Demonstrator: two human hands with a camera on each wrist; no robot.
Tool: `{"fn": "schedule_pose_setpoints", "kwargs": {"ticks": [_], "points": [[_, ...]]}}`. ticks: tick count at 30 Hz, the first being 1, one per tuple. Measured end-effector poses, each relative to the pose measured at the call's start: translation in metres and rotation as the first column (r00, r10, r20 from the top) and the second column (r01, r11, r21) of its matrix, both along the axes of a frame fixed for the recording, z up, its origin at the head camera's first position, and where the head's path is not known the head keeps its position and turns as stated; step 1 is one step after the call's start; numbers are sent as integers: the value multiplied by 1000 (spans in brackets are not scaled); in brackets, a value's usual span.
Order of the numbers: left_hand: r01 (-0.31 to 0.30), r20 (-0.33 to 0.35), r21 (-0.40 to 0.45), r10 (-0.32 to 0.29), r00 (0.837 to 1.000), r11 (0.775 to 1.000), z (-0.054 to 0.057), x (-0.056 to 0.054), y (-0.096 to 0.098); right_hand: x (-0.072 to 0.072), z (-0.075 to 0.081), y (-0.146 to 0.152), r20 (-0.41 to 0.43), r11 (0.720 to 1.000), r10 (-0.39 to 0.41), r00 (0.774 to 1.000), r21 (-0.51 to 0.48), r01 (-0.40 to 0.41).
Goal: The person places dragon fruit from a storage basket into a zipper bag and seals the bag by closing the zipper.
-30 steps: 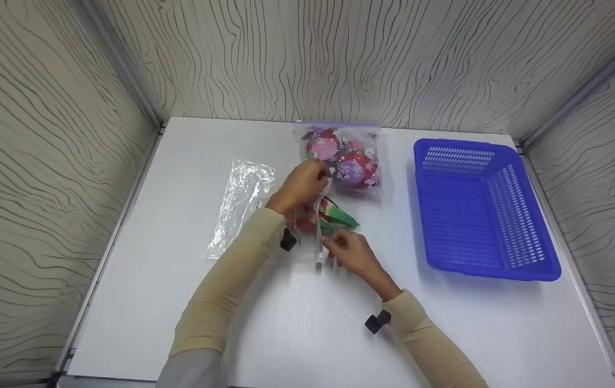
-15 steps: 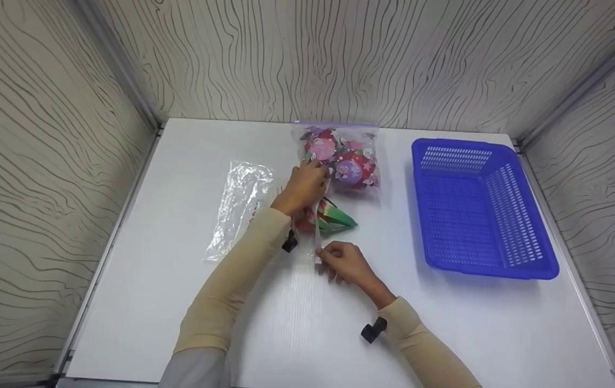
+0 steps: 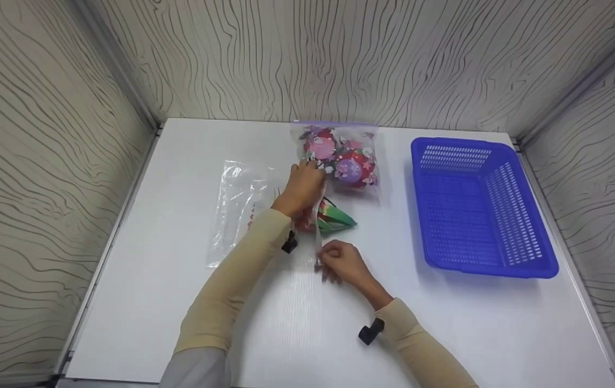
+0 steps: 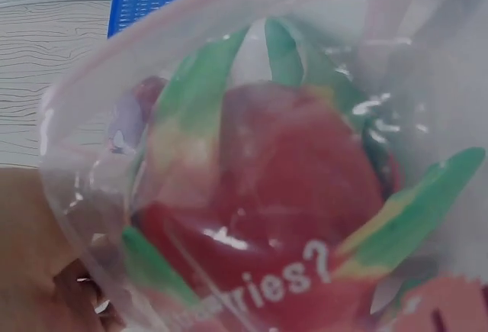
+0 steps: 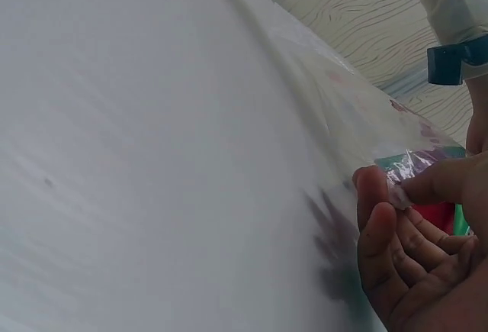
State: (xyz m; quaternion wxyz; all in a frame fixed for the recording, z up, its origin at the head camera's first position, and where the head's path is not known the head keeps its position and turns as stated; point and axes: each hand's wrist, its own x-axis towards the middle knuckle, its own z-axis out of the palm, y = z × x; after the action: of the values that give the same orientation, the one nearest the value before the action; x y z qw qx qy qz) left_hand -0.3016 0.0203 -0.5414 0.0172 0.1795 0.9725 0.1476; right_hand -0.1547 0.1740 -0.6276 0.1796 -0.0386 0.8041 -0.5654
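A clear printed zip bag (image 4: 84, 111) lies across the middle of the table, with a red dragon fruit (image 4: 267, 141) with green scales inside. Green tips of the fruit show to the right of the bag's edge in the head view. At the far end of that edge, my left hand (image 3: 303, 187) grips the bag, its fingertips partly hidden. Thumb and forefinger of my right hand (image 3: 346, 264) pinch the near end of the edge, where a small whitish slider (image 5: 399, 196) shows in the right wrist view. The bag's left part stretches out flat under my left forearm.
Beyond my left hand lies a second zip bag (image 3: 342, 156), filled with round red things and printed with pink and purple figures. A blue plastic basket (image 3: 431, 237) stands on the right of the white table (image 3: 140, 302). Patterned panels (image 3: 307, 59) enclose the table's back and sides.
My right hand has slid toward me along the bag's edge, then stayed near its end. The left hand's fingers have spread a little at the far end. The bag's left part lies flatter.
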Motion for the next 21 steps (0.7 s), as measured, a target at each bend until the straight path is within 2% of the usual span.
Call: {"fn": "schedule_pose_setpoints", "kwargs": {"ticks": [4, 9, 15, 18, 21], "points": [[-14, -24, 30, 15, 1000, 999, 0, -1, -4, -1, 3, 1, -33, 999, -33, 999, 5, 34], [-14, -41, 123, 19, 999, 992, 1, -1, -9, -2, 4, 3, -102, 996, -89, 991, 22, 92], [-15, -58, 210, 27, 998, 978, 3, 2, -16, -3, 10, 7, -119, 987, -160, 980, -9, 160], [-19, -78, 286, 43, 996, 958, 6, 4, -19, -5, 15, 11, -128, 982, -189, 974, -30, 186], [-30, -59, 396, 57, 997, 918, 10, 7, -22, -8, 21, 16, -145, 978, -209, 967, -46, 204]]}}
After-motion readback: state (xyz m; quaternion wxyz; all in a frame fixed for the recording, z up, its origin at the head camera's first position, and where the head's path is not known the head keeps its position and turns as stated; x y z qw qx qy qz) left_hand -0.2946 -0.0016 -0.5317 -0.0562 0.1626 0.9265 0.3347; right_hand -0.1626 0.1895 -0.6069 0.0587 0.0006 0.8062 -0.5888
